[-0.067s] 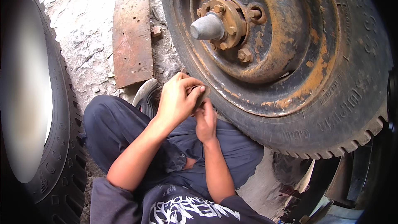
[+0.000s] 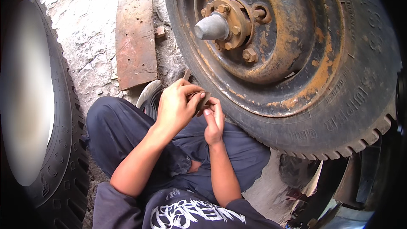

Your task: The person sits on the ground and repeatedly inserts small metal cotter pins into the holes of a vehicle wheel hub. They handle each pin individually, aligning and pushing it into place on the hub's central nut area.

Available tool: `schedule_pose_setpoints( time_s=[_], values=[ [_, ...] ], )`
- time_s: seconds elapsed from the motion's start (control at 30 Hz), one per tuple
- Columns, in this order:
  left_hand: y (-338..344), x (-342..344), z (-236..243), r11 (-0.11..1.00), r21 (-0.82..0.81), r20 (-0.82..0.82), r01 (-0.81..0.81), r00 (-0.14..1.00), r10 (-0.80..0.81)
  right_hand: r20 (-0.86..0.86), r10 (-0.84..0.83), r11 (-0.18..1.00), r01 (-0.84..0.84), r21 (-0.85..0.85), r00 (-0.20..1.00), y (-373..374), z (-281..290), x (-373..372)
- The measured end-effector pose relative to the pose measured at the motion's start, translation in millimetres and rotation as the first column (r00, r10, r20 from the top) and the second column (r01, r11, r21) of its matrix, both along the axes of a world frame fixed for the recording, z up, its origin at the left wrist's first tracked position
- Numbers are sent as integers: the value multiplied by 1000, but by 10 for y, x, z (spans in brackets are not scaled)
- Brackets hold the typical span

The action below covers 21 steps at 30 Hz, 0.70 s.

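Note:
Above my lap, both hands are close together around a small, flat, brownish-grey piece [image 2: 205,100], its kind unclear. My left hand [image 2: 176,105] pinches it between thumb and curled fingers. My right hand [image 2: 214,121] has its thumb and bent fingers at the piece's lower right edge; the contact is partly hidden. A narrow tan strip [image 2: 187,74] shows just beyond my left hand; I cannot tell whether it is held or lies behind. Close to my right hand stands a large black tyre [image 2: 254,123] on a rusty wheel rim [image 2: 292,106].
A grey hub cone [image 2: 211,27] juts from the wheel, ringed by rusty bolts and nuts [image 2: 249,55]. A worn reddish board [image 2: 136,38] lies on the rough ground beyond my shoe [image 2: 149,97]. Another tyre [image 2: 63,144] stands at my left. Dark, cluttered parts [image 2: 347,182] are at lower right.
My left hand has shifted slightly left and nearer to me. My right hand's fingers have spread a little around the piece, and the tan strip has come into view.

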<state>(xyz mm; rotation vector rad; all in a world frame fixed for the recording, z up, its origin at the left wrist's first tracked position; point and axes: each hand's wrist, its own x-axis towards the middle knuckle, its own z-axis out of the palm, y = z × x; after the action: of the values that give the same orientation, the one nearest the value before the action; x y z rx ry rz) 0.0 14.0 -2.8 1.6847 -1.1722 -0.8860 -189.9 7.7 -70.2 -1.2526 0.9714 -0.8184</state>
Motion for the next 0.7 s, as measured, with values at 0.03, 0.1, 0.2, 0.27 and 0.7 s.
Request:
schedule_pose_setpoints(
  time_s=[0.03,0.1,0.2,0.27,0.7],
  values=[
    [25,14,-22,1000,-28,-3,3,1000,-3,62,-20,999,22,-37,998,1,41,44],
    [48,2,-106,997,-82,-8,9,1000,-9,188,-50,992,71,-103,981,3,100,154],
    [5,-179,-239,996,-92,26,-6,1000,8,122,-99,980,118,-163,988,94,-132,105],
    [-14,-274,-203,998,-64,44,19,999,-17,103,-247,939,264,-219,963,53,-222,110],
    [193,-248,-234,987,159,-547,15,834,75,-248,-388,755,152,-637,888,195,58,144]
  ],
)
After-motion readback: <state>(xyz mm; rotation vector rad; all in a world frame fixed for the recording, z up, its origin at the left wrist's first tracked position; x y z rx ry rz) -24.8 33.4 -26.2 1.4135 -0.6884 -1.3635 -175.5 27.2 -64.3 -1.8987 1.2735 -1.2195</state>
